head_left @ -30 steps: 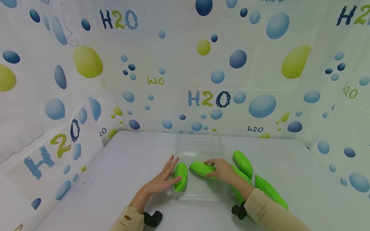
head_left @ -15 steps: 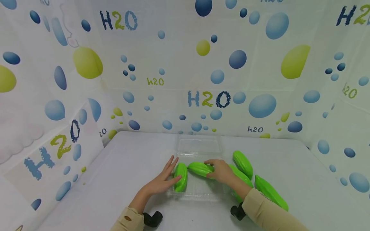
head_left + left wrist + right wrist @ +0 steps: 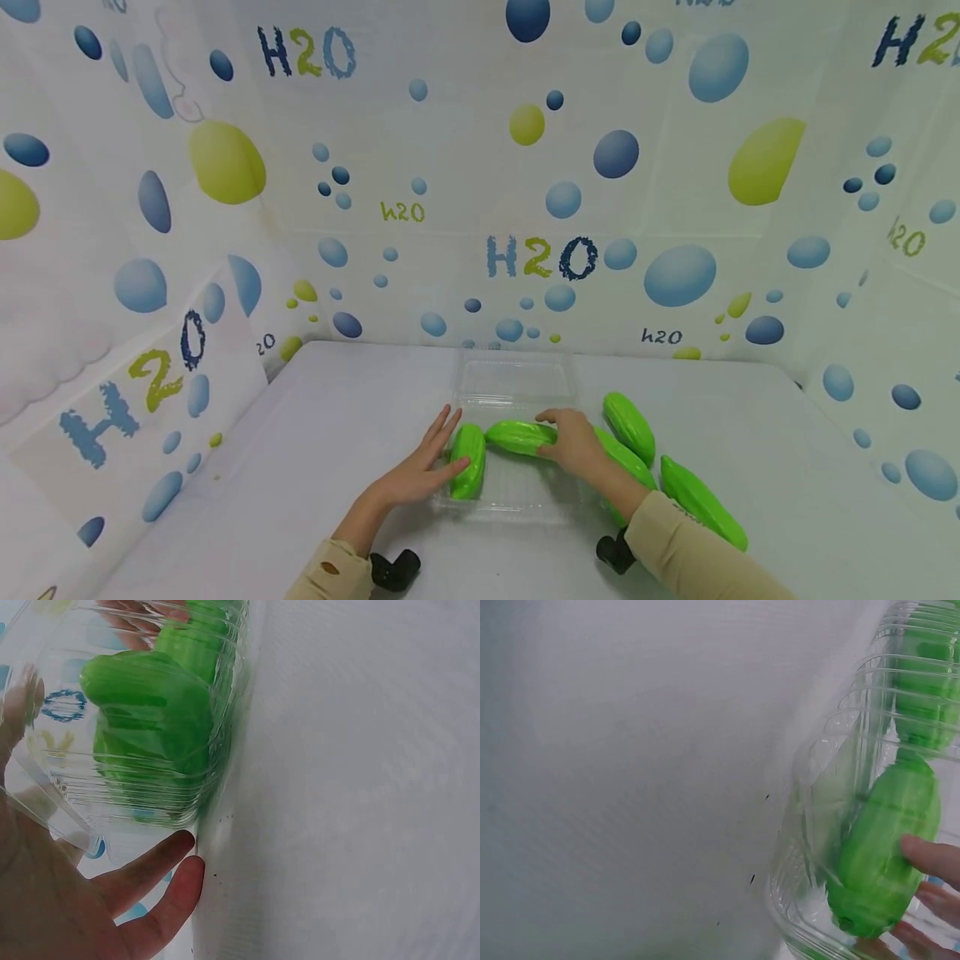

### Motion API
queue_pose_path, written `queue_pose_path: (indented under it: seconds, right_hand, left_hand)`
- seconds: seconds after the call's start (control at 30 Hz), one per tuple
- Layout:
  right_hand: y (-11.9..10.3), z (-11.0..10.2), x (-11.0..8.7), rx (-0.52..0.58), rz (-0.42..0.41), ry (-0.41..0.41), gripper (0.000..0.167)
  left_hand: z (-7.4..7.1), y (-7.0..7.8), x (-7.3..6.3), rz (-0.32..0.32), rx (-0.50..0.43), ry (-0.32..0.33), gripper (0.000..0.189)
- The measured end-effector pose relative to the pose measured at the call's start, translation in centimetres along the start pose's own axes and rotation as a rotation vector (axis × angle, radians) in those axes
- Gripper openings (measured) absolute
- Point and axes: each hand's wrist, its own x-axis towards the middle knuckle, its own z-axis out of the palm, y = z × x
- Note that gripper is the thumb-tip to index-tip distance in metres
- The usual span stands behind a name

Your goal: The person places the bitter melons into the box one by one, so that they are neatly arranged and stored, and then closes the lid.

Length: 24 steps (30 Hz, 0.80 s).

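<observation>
In the head view, my right hand (image 3: 581,442) grips the right end of a glossy green toy cucumber (image 3: 517,437) lying crosswise in a clear plastic container (image 3: 525,492). The right wrist view shows my thumb on the side of this cucumber (image 3: 885,847), with fingers beneath. Another toy cucumber (image 3: 468,461) lies lengthwise along the container's left wall, and the two appear to meet at the tip. My left hand (image 3: 420,473) rests at that wall with fingers straight and thumb reaching over the rim. In the left wrist view, two fingers (image 3: 165,900) extend outside the clear wall.
The container's clear lid (image 3: 516,379) is raised or folded back behind it. Right of the container lie several more green cucumbers, one at the back (image 3: 630,427) and one angled (image 3: 703,502) nearer the right sleeve. A patterned curtain (image 3: 450,167) surrounds the white table (image 3: 337,392).
The cucumber in my right hand has shifted slightly left, its left tip coming closer to the other cucumber, and it lies more level across the container. My left hand has hardly moved.
</observation>
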Motion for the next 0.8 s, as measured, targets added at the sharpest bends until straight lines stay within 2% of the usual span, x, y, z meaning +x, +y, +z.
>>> queue_pose_path:
  seconds: [0.1,0.33,0.57,0.8]
  right_hand:
    - [0.04,0.08,0.09,0.009,-0.01,0.029,0.042]
    - [0.0,0.02,0.04,0.016,-0.032,0.08,0.041]
    - [0.15,0.05,-0.07,0.015,-0.044,0.093,0.04]
    - [0.3,-0.1,-0.08,0.068,-0.045,0.091,0.044]
  left_hand:
    - [-0.04,-0.01,-0.05,0.01,-0.002,0.003,0.076]
    - [0.07,-0.06,-0.18,0.078,-0.004,0.029,0.076]
    - [0.12,-0.05,-0.03,0.013,-0.009,0.007,0.077]
    - [-0.01,0.15,-0.04,-0.005,-0.008,0.004,0.077]
